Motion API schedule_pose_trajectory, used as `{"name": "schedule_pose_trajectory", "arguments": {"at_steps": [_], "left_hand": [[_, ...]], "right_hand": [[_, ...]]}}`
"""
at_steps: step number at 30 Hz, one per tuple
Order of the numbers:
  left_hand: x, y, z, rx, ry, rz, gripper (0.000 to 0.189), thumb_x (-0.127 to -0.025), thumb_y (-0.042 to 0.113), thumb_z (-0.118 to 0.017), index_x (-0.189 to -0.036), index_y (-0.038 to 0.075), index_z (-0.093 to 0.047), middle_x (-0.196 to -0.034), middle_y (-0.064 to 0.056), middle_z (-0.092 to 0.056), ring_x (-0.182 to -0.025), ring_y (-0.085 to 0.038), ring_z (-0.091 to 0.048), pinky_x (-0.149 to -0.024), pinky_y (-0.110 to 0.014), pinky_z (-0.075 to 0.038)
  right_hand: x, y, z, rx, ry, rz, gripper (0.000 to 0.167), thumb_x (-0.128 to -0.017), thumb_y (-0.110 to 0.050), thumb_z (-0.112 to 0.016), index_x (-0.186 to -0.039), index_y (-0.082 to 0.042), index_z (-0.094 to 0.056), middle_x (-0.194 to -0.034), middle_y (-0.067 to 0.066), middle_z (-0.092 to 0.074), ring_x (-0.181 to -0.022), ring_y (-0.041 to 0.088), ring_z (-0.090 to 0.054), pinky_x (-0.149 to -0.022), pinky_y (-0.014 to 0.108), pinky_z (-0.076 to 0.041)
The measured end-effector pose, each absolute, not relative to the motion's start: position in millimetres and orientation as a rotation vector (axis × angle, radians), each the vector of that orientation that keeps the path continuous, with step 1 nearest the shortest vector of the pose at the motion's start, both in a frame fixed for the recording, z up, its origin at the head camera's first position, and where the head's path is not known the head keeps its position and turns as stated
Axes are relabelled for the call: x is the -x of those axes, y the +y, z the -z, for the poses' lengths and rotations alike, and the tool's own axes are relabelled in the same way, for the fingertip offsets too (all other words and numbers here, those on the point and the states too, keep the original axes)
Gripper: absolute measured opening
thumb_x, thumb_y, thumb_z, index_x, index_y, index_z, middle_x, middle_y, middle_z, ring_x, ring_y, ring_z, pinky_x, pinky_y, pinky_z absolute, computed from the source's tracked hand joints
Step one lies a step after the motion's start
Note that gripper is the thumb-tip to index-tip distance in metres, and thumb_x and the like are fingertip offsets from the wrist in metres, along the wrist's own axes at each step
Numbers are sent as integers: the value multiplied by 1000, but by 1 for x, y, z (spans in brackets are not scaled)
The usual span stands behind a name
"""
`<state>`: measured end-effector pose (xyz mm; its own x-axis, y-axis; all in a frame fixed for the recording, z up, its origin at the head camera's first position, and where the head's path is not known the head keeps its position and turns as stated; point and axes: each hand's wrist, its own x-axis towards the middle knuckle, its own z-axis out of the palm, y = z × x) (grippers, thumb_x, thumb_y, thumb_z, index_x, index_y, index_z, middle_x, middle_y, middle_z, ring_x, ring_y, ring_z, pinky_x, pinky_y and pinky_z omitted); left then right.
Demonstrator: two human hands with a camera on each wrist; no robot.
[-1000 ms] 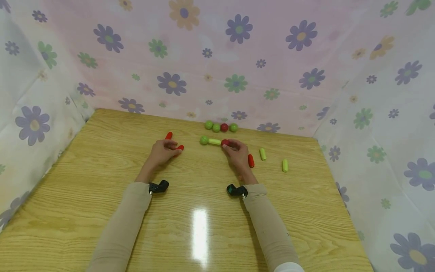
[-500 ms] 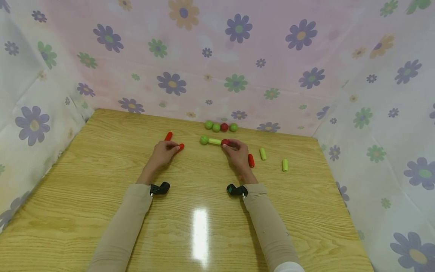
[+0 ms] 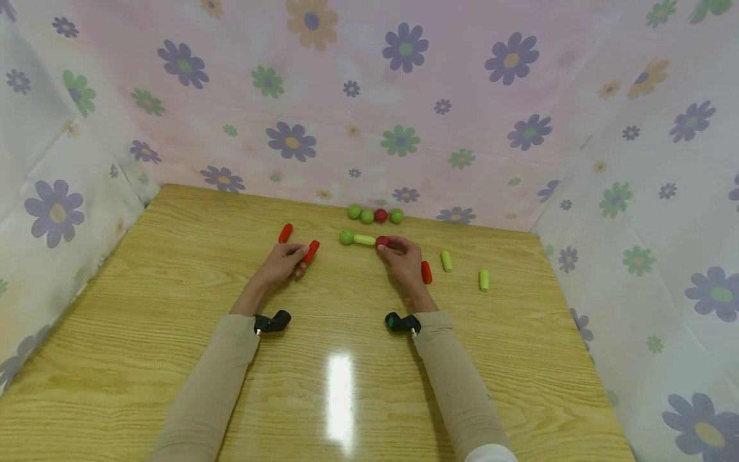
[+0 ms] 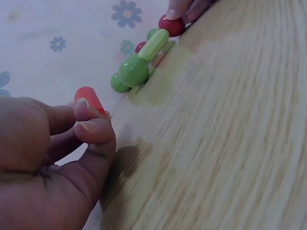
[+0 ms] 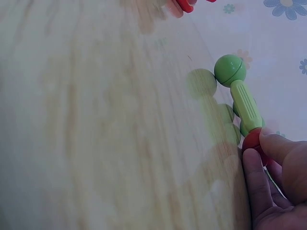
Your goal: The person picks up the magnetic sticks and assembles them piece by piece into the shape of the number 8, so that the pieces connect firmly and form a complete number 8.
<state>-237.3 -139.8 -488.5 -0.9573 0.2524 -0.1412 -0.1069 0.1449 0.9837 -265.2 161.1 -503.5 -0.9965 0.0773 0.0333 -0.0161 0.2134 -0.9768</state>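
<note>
My left hand (image 3: 281,264) pinches a red rod (image 3: 312,251) between thumb and fingers, the rod tilted with its upper end pointing away; the left wrist view shows one red end (image 4: 88,97) past the fingertips. With thumb and fingers, my right hand (image 3: 404,258) grips a red ball (image 5: 254,141). This ball sits at one end of a ribbed yellow-green rod (image 5: 246,105), and a green ball (image 5: 230,70) caps the other end. Together they form a straight bar lying across the table. A gap separates the bar from the left hand's rod.
Behind the bar, three green balls (image 3: 367,217) and one red ball (image 3: 381,215) line up near the patterned cloth (image 3: 346,128). Another red rod (image 3: 285,233) lies beyond my left hand. Right of my right hand are a red rod (image 3: 426,272) and two yellow-green rods (image 3: 446,261).
My left hand has taken the nearer red rod into a pinch and turned it, so more of it shows above the fingers. The right hand and its bar stay put.
</note>
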Motion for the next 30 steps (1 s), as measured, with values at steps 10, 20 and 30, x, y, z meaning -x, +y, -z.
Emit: {"name": "schedule_pose_trajectory", "arguments": {"at_steps": [10,20,30], "left_hand": [[239,-124,489,-174,1807,-2035,27,-113,15,-36,-108,-7,-50,-78,-4,-46,-65,-11,-42,-58,-23,-35],[239,-110,494,-204,1802,-1958,35,-111,15,-43,-129,-15,-48,-85,-4,-56,-65,-9,-49,-57,-19,-41],[240,-100,491,-118,1796,-1953,39,-110,14,-45,-139,-12,-45,-105,-9,-72,-64,-6,-54,-55,-16,-45]], "right_hand": [[265,161,504,70,-2378,-1940,34,-95,-14,-74,-125,-1,-67,-121,18,-68,-100,21,-67,-82,19,-53],[265,161,505,53,-2356,-1957,34,-94,-13,-75,-125,0,-68,-120,19,-68,-98,20,-67,-80,17,-53],[264,159,500,109,-2407,-1895,35,-94,-15,-76,-126,-1,-68,-123,19,-68,-106,27,-67,-85,24,-53]]}}
